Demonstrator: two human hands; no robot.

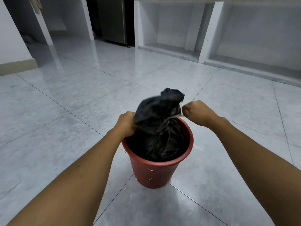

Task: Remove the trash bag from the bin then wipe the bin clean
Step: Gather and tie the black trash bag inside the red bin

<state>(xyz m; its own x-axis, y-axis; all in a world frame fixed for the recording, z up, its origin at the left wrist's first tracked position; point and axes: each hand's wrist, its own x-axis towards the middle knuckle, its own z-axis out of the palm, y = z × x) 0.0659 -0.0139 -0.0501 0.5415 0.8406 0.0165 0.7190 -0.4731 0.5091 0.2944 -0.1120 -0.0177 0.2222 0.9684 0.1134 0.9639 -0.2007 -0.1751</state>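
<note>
A red plastic bin [154,172] stands upright on the grey tiled floor in front of me. A black trash bag [160,121] sits in it, gathered at the top and rising above the rim. My left hand [126,123] grips the bag's left side at the rim. My right hand [197,112] is a closed fist to the right of the bag, pulling a thin pale drawstring [176,116] taut from the bag's neck. The bag's lower part is hidden inside the bin.
Glossy grey floor tiles [81,98] surround the bin. White open cabinet bays [169,28] line the back right wall. A dark metal fridge [116,20] stands at the back centre. A white wall with beige skirting [17,66] is at the left.
</note>
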